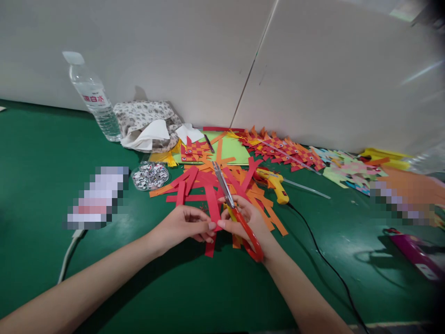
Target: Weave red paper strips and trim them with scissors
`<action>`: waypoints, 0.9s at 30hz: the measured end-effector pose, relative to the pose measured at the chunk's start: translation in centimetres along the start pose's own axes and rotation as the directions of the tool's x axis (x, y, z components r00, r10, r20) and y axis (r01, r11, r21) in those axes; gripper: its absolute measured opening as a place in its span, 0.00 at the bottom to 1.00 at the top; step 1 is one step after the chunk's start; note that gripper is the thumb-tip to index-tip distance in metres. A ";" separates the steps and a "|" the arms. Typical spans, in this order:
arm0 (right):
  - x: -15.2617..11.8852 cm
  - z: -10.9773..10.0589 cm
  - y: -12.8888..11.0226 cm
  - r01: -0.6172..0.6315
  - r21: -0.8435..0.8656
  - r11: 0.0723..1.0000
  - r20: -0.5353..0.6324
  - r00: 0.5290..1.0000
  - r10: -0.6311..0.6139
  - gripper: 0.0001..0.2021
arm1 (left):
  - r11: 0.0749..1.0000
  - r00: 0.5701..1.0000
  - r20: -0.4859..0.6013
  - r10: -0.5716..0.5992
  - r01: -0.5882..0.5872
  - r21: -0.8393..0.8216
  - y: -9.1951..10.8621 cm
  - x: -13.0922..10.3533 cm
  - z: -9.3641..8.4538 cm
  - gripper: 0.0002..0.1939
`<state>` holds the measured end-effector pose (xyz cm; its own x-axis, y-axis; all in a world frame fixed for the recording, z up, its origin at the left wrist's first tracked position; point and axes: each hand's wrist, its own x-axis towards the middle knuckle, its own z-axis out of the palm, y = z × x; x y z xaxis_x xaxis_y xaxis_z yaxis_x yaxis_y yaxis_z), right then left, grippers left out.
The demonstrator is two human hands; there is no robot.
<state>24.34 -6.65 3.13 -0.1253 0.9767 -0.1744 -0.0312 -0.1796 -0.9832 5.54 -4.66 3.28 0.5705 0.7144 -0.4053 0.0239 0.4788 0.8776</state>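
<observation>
My left hand (pixel 189 225) pinches the near end of a red paper strip (pixel 212 204) between thumb and finger. My right hand (pixel 245 220) meets it there, thumb and fingertip also on the strip. Across the right hand lies a pair of scissors (pixel 239 218) with red handles, blades closed and pointing away from me. Its palm side is partly hidden by the scissors. Beneath and beyond both hands spreads a loose pile of red strips (pixel 181 190) and orange strips (pixel 274 218).
A yellow glue gun (pixel 278 183) trails a black cord rightward. Googly eyes (pixel 151 175) lie left of the pile. Behind stand a water bottle (pixel 92 97) and a patterned tissue bag (pixel 146 118). Woven paper fish (pixel 281 148) line the wall. A phone (pixel 99 195) is at left, a purple power strip (pixel 415 255) at right.
</observation>
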 end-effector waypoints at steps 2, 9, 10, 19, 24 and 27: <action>0.0 0.0 0.0 0.003 -0.018 1.000 -0.002 1.000 -0.003 0.26 | 1.000 1.000 -0.002 0.001 -0.001 -0.008 0.0 0.0 0.0 0.08; 0.1 0.0 0.0 0.012 -0.038 0.999 -0.003 1.000 -0.013 0.25 | 1.000 1.000 0.002 0.010 -0.010 -0.007 -0.2 0.0 0.0 0.06; 0.0 0.0 0.0 0.010 -0.039 0.999 -0.002 1.000 -0.010 0.25 | 1.000 1.000 0.001 0.011 -0.011 -0.007 -0.2 0.0 0.0 0.06; -0.1 0.1 -0.1 -0.025 -0.012 1.000 -0.003 1.000 0.025 0.26 | 1.000 1.000 -0.006 0.007 -0.007 0.007 -0.1 0.1 0.1 0.07; -0.3 0.2 -0.3 -0.033 -0.031 0.999 0.011 0.999 0.033 0.27 | 0.999 0.998 -0.055 0.036 -0.037 -0.021 -0.1 0.1 0.1 0.12; -0.5 0.5 -0.9 -0.061 -0.038 0.997 0.058 0.996 0.063 0.27 | 0.995 0.992 -0.089 0.090 -0.094 -0.039 -0.1 0.2 0.0 0.13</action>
<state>23.95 -7.07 4.13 -0.1839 0.9550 -0.2329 0.0143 -0.2343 -0.9721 5.64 -4.58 3.08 0.4948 0.7974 -0.3454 -0.0622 0.4290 0.9012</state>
